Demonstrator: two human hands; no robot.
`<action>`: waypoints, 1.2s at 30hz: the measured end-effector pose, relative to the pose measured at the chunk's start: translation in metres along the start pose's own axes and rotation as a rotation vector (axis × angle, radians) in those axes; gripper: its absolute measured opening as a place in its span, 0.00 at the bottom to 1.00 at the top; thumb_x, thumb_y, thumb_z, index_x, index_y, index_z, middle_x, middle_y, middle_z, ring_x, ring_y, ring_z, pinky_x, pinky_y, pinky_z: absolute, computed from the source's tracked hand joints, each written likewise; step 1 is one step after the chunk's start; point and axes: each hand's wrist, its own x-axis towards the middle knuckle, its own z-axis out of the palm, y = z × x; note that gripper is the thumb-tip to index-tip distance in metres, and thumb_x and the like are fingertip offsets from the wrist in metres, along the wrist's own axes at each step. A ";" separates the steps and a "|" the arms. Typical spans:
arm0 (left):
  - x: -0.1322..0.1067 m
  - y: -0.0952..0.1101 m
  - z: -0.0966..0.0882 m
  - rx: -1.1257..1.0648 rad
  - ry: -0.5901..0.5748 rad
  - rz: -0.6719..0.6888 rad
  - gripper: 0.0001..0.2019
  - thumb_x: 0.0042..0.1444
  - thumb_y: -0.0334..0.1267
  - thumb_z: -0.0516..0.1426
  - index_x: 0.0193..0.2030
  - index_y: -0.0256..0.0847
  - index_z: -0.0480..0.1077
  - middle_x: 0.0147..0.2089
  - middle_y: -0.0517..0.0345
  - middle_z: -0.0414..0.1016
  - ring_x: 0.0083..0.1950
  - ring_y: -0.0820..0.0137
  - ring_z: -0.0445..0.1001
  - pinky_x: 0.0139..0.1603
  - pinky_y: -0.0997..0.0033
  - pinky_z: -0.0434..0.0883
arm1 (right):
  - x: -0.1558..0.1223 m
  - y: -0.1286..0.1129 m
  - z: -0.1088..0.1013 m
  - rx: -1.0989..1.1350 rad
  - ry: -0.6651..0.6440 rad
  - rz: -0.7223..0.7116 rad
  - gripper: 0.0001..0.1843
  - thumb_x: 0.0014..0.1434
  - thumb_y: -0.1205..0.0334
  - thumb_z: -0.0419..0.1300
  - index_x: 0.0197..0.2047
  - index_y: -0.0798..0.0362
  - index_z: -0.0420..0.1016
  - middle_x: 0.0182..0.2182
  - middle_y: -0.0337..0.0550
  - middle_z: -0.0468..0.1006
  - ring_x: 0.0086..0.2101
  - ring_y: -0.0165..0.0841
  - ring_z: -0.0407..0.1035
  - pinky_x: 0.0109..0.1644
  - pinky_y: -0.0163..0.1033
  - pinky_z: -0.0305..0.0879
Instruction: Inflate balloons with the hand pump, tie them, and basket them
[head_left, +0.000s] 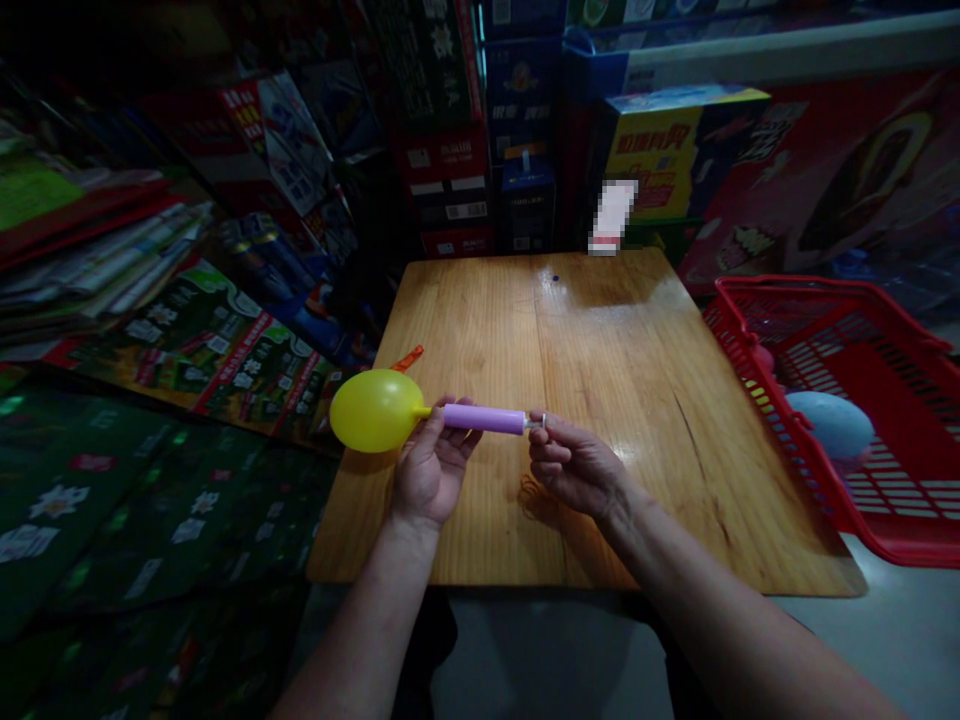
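A yellow balloon (377,411), partly inflated, is fitted by its neck on the left end of a purple balloon pump (484,418). My left hand (431,465) grips the pump's nozzle end and the balloon's neck between thumb and fingers. At the other end, my right hand (574,462) is closed on the pump's white handle, whose rod is almost wholly inside the barrel. On the wooden table (600,350), a bundle of thin orange-brown bands (536,497) lies below my right hand. An orange uninflated balloon (409,359) rests near the left edge, beyond the yellow one.
To the right of the table stands a red basket (832,520) holding a light blue balloon (831,425) and a pinkish one. Stacked cartons (450,190) line the back. Green boxes (112,490) and a pile of papers (97,265) crowd the left side. A small dark dot (556,278) lies far back on the tabletop.
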 end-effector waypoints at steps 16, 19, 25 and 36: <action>0.003 0.002 -0.005 0.037 -0.016 -0.016 0.12 0.59 0.40 0.61 0.48 0.43 0.75 0.50 0.52 0.79 0.54 0.63 0.76 0.58 0.54 0.69 | -0.004 -0.001 -0.001 -0.065 0.004 0.005 0.08 0.60 0.68 0.62 0.44 0.55 0.71 0.28 0.36 0.75 0.19 0.18 0.57 0.24 0.25 0.60; 0.003 -0.001 -0.003 0.030 -0.011 0.008 0.12 0.59 0.40 0.61 0.48 0.41 0.75 0.50 0.50 0.79 0.54 0.63 0.76 0.59 0.55 0.68 | -0.001 0.003 0.000 -0.049 -0.003 -0.006 0.09 0.60 0.68 0.62 0.45 0.56 0.71 0.28 0.36 0.74 0.19 0.18 0.57 0.24 0.25 0.60; 0.008 0.016 -0.005 0.016 0.022 0.063 0.11 0.58 0.39 0.61 0.46 0.39 0.75 0.48 0.49 0.80 0.55 0.63 0.76 0.60 0.56 0.69 | -0.009 -0.021 0.005 -0.035 0.045 0.013 0.06 0.61 0.70 0.60 0.42 0.56 0.72 0.27 0.36 0.74 0.19 0.19 0.57 0.23 0.25 0.60; -0.002 0.004 -0.005 0.050 -0.033 0.034 0.11 0.60 0.39 0.59 0.48 0.42 0.75 0.50 0.50 0.79 0.54 0.62 0.76 0.57 0.54 0.70 | -0.004 0.000 0.003 -0.072 0.027 0.012 0.07 0.60 0.68 0.62 0.43 0.56 0.71 0.27 0.35 0.74 0.19 0.18 0.55 0.23 0.25 0.59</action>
